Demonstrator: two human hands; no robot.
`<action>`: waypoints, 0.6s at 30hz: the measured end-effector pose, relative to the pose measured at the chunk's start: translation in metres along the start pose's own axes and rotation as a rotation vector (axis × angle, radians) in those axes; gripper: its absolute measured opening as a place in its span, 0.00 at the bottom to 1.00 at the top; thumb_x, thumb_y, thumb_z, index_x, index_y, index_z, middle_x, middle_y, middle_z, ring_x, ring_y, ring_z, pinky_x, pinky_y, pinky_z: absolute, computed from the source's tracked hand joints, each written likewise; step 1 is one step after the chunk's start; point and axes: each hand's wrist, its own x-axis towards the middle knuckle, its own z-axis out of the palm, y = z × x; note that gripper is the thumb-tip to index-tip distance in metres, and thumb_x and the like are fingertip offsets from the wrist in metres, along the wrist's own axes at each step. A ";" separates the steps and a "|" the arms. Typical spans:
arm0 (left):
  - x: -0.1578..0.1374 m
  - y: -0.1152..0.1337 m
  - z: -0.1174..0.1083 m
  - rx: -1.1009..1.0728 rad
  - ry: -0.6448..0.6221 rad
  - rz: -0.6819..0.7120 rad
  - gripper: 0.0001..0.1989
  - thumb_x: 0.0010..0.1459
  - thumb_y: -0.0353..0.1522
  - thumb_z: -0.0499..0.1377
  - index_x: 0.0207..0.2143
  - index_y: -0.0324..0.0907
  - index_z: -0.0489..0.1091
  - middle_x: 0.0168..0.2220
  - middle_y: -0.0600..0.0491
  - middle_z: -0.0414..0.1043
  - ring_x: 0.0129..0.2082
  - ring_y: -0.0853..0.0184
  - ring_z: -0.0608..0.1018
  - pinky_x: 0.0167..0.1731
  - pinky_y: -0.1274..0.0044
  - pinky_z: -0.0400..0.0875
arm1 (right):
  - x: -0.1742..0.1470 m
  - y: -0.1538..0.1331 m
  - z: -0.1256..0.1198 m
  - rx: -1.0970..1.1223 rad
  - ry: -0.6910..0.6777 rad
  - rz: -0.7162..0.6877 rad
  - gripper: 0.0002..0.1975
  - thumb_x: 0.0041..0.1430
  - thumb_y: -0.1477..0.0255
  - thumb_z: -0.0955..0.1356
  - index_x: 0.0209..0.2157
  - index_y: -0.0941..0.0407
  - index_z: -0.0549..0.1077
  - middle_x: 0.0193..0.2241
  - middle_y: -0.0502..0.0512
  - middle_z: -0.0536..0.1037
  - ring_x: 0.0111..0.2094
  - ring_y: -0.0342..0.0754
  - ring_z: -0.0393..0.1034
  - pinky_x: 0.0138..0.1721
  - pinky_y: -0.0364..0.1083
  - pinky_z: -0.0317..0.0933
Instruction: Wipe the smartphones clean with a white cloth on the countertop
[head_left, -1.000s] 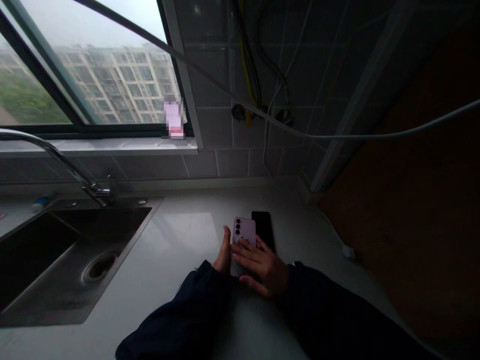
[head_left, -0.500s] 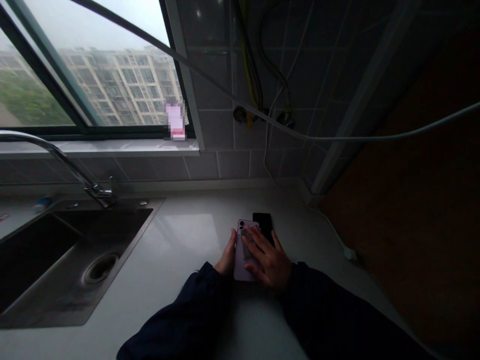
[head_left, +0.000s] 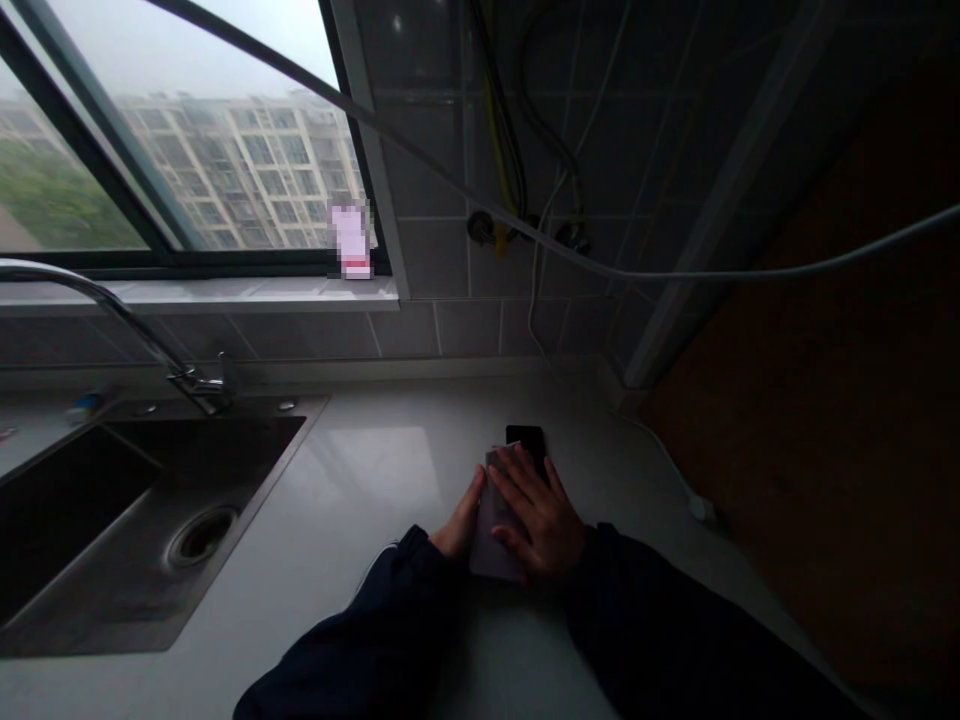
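Note:
In the head view, a lilac smartphone (head_left: 491, 555) lies back-up and slightly tilted over the counter. My left hand (head_left: 459, 520) grips its left edge, thumb along the side. My right hand (head_left: 541, 520) lies across the phone's back with fingers stretched out flat and a little apart. Beneath those fingertips is a thin greyish piece (head_left: 495, 459), perhaps a cloth, mostly covered. The phone's camera lenses are hidden now. A black smartphone (head_left: 528, 437) lies just beyond my right hand, partly covered by its fingers.
A steel sink (head_left: 281, 470) with a chrome tap (head_left: 150, 335) is set into the white counter (head_left: 375, 600) on the left. Behind is a window with a sill (head_left: 262, 292). A pale cable (head_left: 675, 276) crosses the view, and a white plug (head_left: 700, 508) lies at the right.
The lilac phone has shifted slightly towards me and tilted. The greyish piece and my right fingers have moved up over its camera end. My left thumb sits slightly further right.

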 end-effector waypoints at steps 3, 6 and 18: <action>0.005 0.000 -0.003 -0.018 -0.051 0.052 0.34 0.71 0.48 0.41 0.67 0.34 0.62 0.62 0.40 0.70 0.68 0.57 0.64 0.70 0.66 0.47 | -0.001 0.000 0.003 -0.006 0.002 -0.033 0.33 0.73 0.55 0.53 0.72 0.54 0.48 0.72 0.61 0.53 0.72 0.59 0.45 0.69 0.67 0.38; 0.005 0.002 -0.002 -0.019 -0.062 0.059 0.33 0.71 0.48 0.45 0.66 0.34 0.64 0.62 0.40 0.70 0.68 0.58 0.65 0.70 0.68 0.46 | -0.003 0.002 0.004 -0.005 -0.007 -0.045 0.32 0.72 0.56 0.55 0.72 0.54 0.51 0.71 0.61 0.54 0.72 0.59 0.46 0.69 0.68 0.38; 0.002 0.005 0.005 -0.065 0.031 0.055 0.34 0.71 0.47 0.46 0.67 0.32 0.61 0.60 0.38 0.71 0.64 0.56 0.70 0.67 0.68 0.55 | -0.002 0.005 0.001 -0.018 -0.011 -0.014 0.31 0.73 0.57 0.54 0.70 0.57 0.54 0.70 0.64 0.57 0.72 0.60 0.48 0.65 0.71 0.47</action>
